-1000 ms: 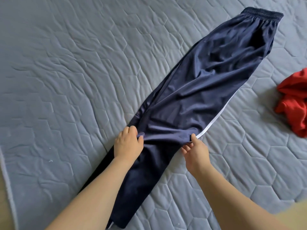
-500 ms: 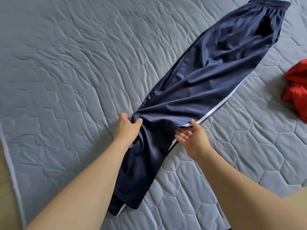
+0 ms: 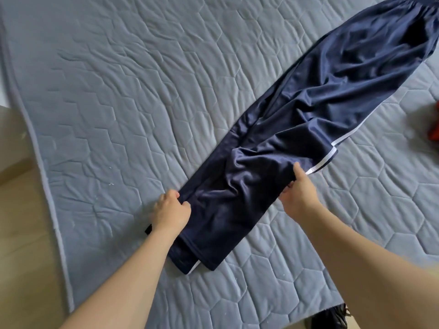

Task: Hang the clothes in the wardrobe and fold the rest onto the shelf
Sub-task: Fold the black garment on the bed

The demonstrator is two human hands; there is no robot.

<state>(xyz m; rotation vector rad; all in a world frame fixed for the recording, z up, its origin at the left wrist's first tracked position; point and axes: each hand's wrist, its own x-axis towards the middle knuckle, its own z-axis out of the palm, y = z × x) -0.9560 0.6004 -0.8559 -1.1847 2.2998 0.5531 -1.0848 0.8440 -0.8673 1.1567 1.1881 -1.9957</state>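
Navy track pants of glossy synthetic knit, white side stripe, lie diagonally on a grey hexagon-quilted mattress, waistband cut off at the far right. Left hand and right hand each pinch the lower leg's edges. Red garment mostly out of frame.
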